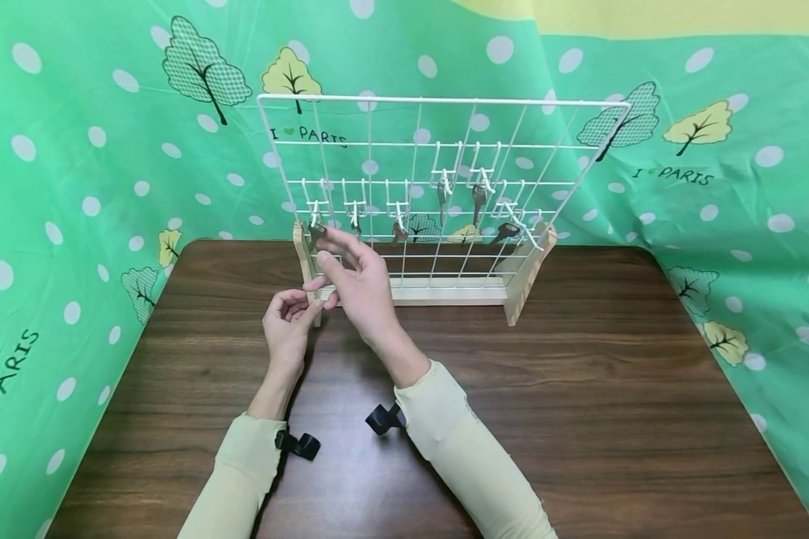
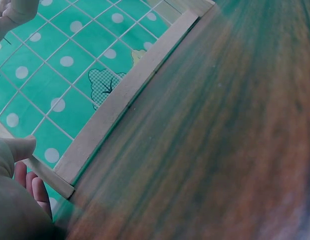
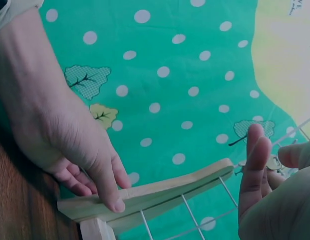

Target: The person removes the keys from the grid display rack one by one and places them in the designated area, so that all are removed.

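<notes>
A white wire grid rack point(image 1: 445, 99) stands on wooden legs, with several keys hanging from its hooks. My left hand point(image 1: 288, 333) holds the rack's left wooden leg point(image 3: 145, 192); the thumb lies on one side and the fingers are on the other. Raised over it, my right hand point(image 1: 364, 288) has its fingertips beside the leftmost key point(image 1: 317, 230), which hangs on a white hook point(image 1: 315, 208). In the right wrist view, some metal of that key shows between thumb and fingers, which stand apart. The right hand partly hides the key.
More keys hang to the right, among them a dark-headed key point(image 1: 508, 230) on a slanting hook and a key point(image 1: 479, 196) on a higher row. The right wooden leg point(image 1: 531, 273) stands on the brown table point(image 1: 580, 419). A green dotted cloth point(image 1: 74, 150) surrounds the table's back and sides.
</notes>
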### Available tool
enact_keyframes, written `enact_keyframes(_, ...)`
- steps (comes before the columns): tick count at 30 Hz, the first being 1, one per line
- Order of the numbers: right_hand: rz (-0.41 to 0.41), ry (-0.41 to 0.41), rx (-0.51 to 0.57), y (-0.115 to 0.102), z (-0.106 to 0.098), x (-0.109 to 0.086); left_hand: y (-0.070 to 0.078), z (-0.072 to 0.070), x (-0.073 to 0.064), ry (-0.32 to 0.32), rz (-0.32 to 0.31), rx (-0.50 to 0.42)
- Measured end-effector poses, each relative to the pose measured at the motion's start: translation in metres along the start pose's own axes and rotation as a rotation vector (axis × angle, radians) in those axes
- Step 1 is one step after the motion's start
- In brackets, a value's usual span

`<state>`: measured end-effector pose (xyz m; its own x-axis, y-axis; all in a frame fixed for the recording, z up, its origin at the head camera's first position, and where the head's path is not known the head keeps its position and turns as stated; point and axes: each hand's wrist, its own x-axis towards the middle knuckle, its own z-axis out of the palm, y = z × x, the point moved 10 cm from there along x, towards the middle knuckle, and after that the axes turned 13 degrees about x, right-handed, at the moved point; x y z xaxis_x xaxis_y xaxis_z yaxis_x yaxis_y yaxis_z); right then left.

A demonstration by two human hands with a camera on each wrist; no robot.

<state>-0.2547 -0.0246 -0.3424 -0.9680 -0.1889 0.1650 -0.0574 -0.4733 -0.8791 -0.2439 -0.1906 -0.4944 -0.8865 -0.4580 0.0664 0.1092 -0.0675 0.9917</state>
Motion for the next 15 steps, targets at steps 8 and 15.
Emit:
enact_keyframes(8, 0.009, 0.053, 0.075, 0.0006, -0.0009, 0.0033, -0.0002, 0.0002, 0.0013, -0.006, -0.007, 0.019)
enact_keyframes(15, -0.003, 0.119, 0.102, 0.0003, -0.0047, 0.0061, 0.0007, -0.0002, 0.0004, -0.003, 0.001, 0.017)
